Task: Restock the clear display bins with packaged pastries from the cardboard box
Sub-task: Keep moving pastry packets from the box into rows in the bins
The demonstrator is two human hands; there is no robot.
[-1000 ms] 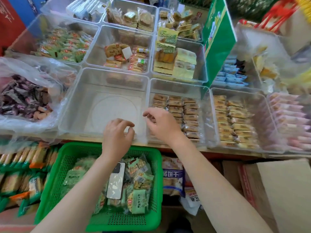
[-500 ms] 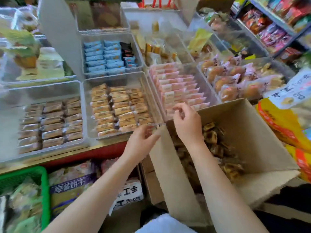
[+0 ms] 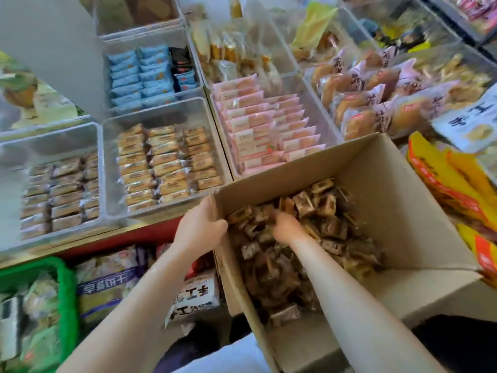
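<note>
An open cardboard box (image 3: 398,211) stands in front of me at the right, holding a heap of small brown packaged pastries (image 3: 317,211). My left hand (image 3: 200,227) grips the box's near left corner, fingers curled over the rim. My right hand (image 3: 286,227) is down inside the box among the pastries, its fingers buried in them, so I cannot see whether it holds any. Clear display bins line the counter beyond: one with tan pastry packs (image 3: 164,162), one to its left with similar packs (image 3: 61,189), and one with pink packs (image 3: 269,130).
More clear bins behind hold blue packets (image 3: 142,74) and round buns in pink wrappers (image 3: 376,100). A green basket (image 3: 64,289) of snacks sits at the lower left. Printed bags (image 3: 107,284) lie under the red counter edge. Yellow-and-orange bags (image 3: 451,184) crowd the box's right side.
My view swung right from the empty bin to the cardboard box. My left hand took hold of the box corner and my right hand dropped from the rim into the pastries.
</note>
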